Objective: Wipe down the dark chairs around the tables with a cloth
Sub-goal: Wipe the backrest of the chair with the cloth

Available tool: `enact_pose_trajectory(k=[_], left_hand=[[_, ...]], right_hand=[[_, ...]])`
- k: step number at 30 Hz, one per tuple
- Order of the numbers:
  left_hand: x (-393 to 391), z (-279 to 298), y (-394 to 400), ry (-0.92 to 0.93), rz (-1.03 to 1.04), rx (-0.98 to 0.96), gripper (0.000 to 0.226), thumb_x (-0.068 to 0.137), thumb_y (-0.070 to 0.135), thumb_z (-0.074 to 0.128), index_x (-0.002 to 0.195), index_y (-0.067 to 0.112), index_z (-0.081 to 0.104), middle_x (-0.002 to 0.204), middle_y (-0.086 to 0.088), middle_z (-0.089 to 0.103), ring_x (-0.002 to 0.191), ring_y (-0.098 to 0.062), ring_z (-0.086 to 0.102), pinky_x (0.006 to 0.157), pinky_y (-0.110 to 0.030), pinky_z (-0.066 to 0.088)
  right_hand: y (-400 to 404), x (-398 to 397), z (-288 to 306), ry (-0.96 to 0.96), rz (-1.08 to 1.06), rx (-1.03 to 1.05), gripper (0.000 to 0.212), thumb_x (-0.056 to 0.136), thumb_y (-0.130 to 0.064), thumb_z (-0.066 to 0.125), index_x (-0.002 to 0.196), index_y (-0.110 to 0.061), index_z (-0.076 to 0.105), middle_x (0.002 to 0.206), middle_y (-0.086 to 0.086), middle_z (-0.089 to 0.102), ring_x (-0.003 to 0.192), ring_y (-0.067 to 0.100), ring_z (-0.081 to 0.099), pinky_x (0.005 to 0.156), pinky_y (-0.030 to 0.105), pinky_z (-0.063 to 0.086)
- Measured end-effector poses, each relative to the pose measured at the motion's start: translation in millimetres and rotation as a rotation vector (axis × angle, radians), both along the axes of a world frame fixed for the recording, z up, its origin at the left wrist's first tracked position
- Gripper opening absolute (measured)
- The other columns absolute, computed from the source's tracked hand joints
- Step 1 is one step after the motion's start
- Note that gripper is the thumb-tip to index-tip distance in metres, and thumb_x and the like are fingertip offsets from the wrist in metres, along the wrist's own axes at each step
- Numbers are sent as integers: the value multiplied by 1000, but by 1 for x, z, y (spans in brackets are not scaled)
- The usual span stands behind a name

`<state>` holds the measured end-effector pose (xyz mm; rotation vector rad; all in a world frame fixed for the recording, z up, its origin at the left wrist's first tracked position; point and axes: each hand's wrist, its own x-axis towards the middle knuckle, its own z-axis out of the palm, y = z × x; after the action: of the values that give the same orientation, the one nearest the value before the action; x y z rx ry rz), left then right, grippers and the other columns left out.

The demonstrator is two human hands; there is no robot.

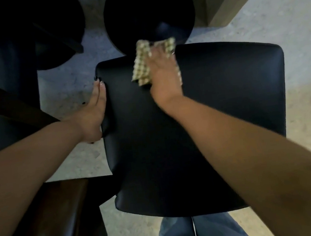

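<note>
A dark chair with a smooth black seat [218, 110] fills the middle of the view, seen from above. My right hand [163, 77] presses a checked green-and-white cloth [141, 64] flat onto the far edge of the seat, fingers spread over the cloth. My left hand [96, 113] rests against the seat's left edge, fingers straight along the rim and thumb tucked under the side.
A round black table base [147, 11] stands just beyond the chair. Another dark chair or base [14, 47] is at far left, with a brown wooden tabletop [45, 219] at lower left. Pale concrete floor [297, 31] lies to the right. My jeans [184, 234] show below.
</note>
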<state>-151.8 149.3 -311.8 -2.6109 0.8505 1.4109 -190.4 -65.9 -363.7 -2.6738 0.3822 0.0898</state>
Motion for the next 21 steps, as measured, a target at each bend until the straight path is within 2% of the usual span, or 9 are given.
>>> enact_pose_trajectory(k=[4,6,8,9,11,13,15,18,21], left_hand=[[2,4,1,25,53,78,135,80,12,76,133,17,-48,144,-1,-51,139,-36,31,102,-43,45],[0,4,0,26,17,100,130,82,15,74,135,13,-45,147,-5,-47,143,-34,24,109,-41,38],[-1,4,-2,20,-25,117,130,83,15,72,131,12,-48,145,-6,-49,145,-32,20,111,-37,36],[-1,4,-2,12,-57,117,132,82,16,72,126,15,-52,142,-5,-53,147,-32,11,113,-35,32],[0,7,-2,-50,-143,62,140,78,18,78,118,22,-57,133,-1,-61,145,-25,-20,117,-32,13],[0,9,-4,-159,-274,-4,146,73,19,82,125,22,-54,133,-4,-61,132,-20,-44,113,-33,-6],[0,7,-11,-223,-432,10,143,72,17,80,132,19,-50,138,-10,-57,128,-23,-52,109,-38,-10],[0,4,-22,-268,-591,85,139,77,19,75,128,19,-53,135,-11,-59,125,-31,-53,113,-41,2],[-4,4,-28,-299,-640,168,128,83,11,67,126,13,-54,132,-17,-59,135,-41,-37,113,-40,29]], right_hand=[[43,-80,-2,97,750,195,51,99,-23,33,148,-9,28,155,12,24,141,23,24,118,26,8],[19,-115,4,168,1120,192,47,103,-14,29,149,-8,25,159,12,13,146,28,9,117,33,-6],[-26,-106,7,270,1286,240,40,104,-13,32,143,-5,38,155,12,23,145,31,16,118,35,0],[-50,-95,9,239,1222,307,38,103,-14,37,138,-4,45,150,13,34,142,28,28,119,31,8],[-100,-68,17,196,794,346,36,96,-7,52,132,-5,51,140,10,48,132,16,42,117,26,22],[-135,-45,18,225,415,231,54,90,5,54,140,-10,43,146,10,40,136,16,35,116,22,20],[-144,-37,13,206,104,151,73,81,11,50,147,-14,33,155,10,25,144,25,21,118,28,15],[-94,-50,4,29,-170,59,76,72,10,48,145,-9,37,155,14,25,144,29,20,120,33,7],[-7,-113,1,98,1,85,65,75,14,52,139,2,43,148,23,35,139,36,29,118,40,19]])
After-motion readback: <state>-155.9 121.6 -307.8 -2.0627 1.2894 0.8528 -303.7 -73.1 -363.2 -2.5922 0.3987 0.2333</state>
